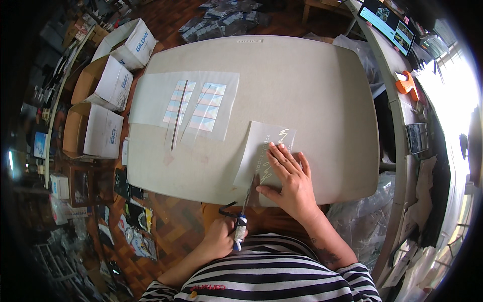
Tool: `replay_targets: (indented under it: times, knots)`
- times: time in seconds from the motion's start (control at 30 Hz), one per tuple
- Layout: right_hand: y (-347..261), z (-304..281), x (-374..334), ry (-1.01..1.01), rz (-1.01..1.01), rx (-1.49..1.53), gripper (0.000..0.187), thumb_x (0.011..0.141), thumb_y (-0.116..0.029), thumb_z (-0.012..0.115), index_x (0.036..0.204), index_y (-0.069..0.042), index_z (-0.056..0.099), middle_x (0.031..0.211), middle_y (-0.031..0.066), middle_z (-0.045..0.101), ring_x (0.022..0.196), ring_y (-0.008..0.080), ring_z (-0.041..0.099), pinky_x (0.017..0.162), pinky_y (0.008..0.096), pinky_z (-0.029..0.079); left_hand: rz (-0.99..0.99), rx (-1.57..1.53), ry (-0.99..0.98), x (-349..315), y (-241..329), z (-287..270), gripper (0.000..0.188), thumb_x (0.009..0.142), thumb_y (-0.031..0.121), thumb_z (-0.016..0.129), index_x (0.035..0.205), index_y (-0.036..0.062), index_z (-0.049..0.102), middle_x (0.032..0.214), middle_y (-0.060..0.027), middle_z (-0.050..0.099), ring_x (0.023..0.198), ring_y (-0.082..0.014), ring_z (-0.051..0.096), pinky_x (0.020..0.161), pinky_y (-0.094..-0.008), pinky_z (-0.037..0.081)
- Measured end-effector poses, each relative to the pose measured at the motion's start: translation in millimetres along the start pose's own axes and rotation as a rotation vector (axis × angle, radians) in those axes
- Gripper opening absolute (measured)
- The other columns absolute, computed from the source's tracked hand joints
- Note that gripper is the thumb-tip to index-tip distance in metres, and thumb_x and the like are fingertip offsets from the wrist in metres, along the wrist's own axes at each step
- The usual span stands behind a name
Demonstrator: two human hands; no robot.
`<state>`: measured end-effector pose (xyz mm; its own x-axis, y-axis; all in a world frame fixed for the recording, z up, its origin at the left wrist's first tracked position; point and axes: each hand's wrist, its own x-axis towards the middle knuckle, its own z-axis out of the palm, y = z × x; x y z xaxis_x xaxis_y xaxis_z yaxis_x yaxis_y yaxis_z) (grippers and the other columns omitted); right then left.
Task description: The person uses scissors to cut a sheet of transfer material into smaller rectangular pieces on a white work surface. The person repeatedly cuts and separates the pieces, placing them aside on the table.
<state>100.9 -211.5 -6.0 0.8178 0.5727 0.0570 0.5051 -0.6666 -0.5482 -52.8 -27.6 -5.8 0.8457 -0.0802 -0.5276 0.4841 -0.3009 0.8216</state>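
My left hand [217, 240] is closed round the handle of a pair of scissors [240, 227], with a black loop and white and blue wrapping on the grips. The blades point away from me over the table's near edge and reach the near end of a whitish sheet [247, 151]; whether they bite into it I cannot tell. Pale script lettering runs along this sheet. Flat on its right part lies my right hand [294, 185], fingers stretched out, thumb apart and near the blades. Part of the lettering is hidden beneath that hand.
On the beige table [302, 75] lies a see-through sheet [146, 100] with two strips of pastel rectangles [207, 108] and a thin dark strip [179, 116]. Open cartons [103, 133] stand left. A side bench holds an orange tape dispenser [406, 85], a phone [417, 138] and a lit screen [386, 24].
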Motion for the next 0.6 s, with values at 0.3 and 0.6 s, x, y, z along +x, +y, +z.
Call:
replay_targets:
  times: [0.3,0.6]
  knots:
    - [2.0,0.8,-0.8,0.022,-0.014,0.029,0.076,0.08,-0.039,0.075,0.144,-0.008,0.047,0.155,0.0039,0.04,0.145,0.0222,0.034,0.119,0.0501,0.02,-0.072,-0.153,0.016,1.3,1.1,0.0,0.016,0.091,0.01,0.058,0.081,-0.0022,0.064,0.067,-0.012,0.065,0.061,-0.0235,0.065,0.06,-0.035,0.05]
    - [4.3,2.6,-2.0,0.022,-0.024,0.011,0.077,0.079,-0.036,0.076,0.145,-0.008,0.046,0.155,0.0042,0.04,0.144,0.0206,0.035,0.119,0.0497,0.021,-0.092,-0.304,-0.003,19.3,21.4,-8.6,0.017,0.092,0.013,0.06,0.085,-0.0025,0.057,0.063,-0.0081,0.06,0.054,-0.0157,0.058,0.051,-0.0289,0.044]
